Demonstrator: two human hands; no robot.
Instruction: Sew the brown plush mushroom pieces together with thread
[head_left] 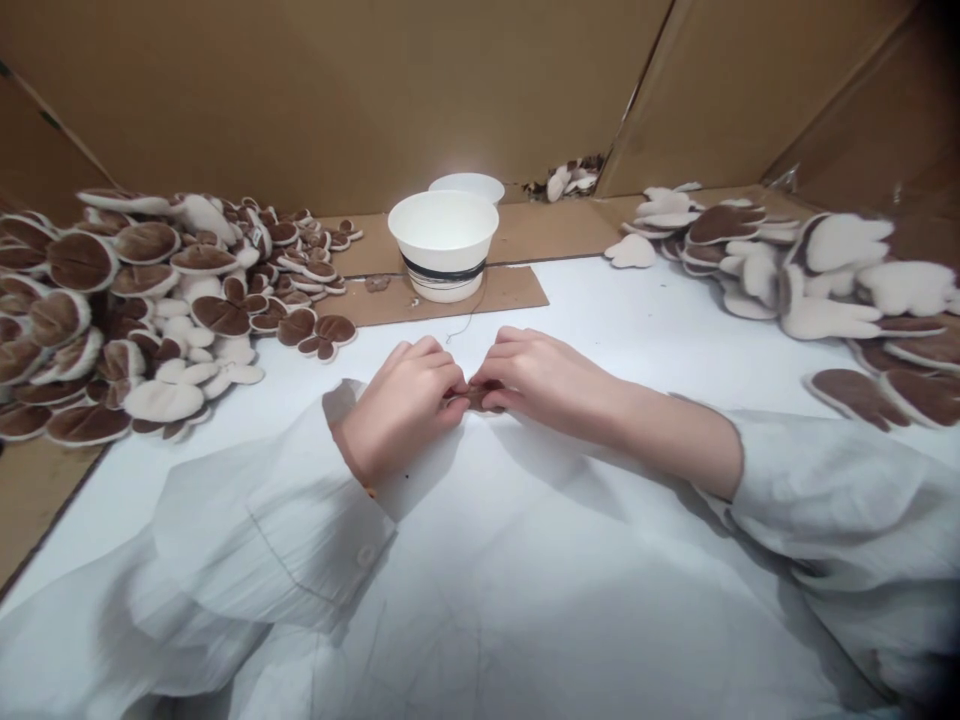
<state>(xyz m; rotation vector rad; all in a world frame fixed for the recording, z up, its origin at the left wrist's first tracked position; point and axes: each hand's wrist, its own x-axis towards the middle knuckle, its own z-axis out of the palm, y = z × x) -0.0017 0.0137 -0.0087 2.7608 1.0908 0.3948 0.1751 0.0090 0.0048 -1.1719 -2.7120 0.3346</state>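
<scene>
Close together over the white tabletop (435,560), my left hand (409,400) and my right hand (547,380) pinch a small brown fabric piece (475,398) between their fingertips. Both hands are closed, and the fingers cover most of the piece, so its shape is hidden. Just beyond them, a thin dark thread (466,325) trails down from a white bowl (442,230). Black thread (444,270) is wound around the outside of this bowl.
Brown-and-cream plush pieces (157,310) are heaped at the left. More plush pieces (810,270) lie at the right. A second white bowl (469,186) stands behind the first. Cardboard strips (525,285) lie under the bowls, and cardboard walls (337,100) enclose the far side.
</scene>
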